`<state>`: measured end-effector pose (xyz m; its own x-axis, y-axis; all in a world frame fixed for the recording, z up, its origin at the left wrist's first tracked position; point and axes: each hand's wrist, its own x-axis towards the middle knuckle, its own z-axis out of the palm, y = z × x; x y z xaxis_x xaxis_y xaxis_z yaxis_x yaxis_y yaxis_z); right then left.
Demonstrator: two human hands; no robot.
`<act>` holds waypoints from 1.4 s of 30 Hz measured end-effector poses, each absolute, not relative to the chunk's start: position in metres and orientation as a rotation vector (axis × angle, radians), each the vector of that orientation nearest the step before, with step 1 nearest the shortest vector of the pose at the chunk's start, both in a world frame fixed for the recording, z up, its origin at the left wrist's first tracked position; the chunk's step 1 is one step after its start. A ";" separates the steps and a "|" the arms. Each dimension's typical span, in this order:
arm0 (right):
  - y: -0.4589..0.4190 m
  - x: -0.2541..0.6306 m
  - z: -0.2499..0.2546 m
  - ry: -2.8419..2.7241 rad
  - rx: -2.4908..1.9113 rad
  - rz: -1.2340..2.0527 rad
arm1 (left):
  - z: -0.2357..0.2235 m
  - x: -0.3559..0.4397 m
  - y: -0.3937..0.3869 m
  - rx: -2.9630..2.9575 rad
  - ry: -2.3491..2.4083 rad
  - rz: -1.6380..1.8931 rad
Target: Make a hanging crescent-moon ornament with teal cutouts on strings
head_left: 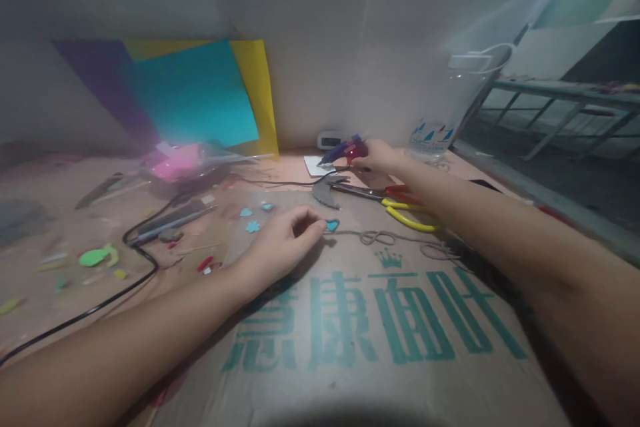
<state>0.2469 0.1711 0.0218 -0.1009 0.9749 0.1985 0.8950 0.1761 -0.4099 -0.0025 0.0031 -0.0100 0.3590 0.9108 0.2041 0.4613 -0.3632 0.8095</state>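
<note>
My left hand (287,237) rests low over the cardboard, thumb and forefinger pinched at a small blue heart (332,226). A thin grey cord (377,237) lies along the heart's edge and trails right in loose loops. Farther back, my right hand (376,157) is closed round a dark blue glue gun (341,151) with a small red light. Its nozzle points left, over a white pad (316,166). Below the gun lie a grey crescent-shaped piece (326,193) and scissors with yellow handles (413,219); a red handle shows beside them, partly behind my right forearm.
Printed cardboard (330,387) covers the front. Small blue cut-outs (253,227) lie left of my hand, with foam scraps (94,257) farther left. A black cable (145,257) crosses the left side. Coloured sheets (200,97) lean on the wall; a clear plastic bottle (435,127) stands back right.
</note>
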 end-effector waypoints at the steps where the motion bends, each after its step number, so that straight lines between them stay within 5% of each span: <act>1: 0.174 0.246 0.020 -2.021 -1.770 0.249 | -0.010 -0.002 0.003 1.964 1.186 0.879; 18: 0.094 0.250 0.052 -1.836 -1.553 0.515 | -0.010 -0.002 0.004 1.973 1.169 0.898; 27: -0.001 0.253 0.019 -1.934 -1.474 0.451 | -0.001 0.001 -0.001 1.888 1.146 0.942; 42: -0.012 0.251 0.008 -2.075 -1.272 0.556 | 0.001 0.001 0.001 1.798 1.245 0.977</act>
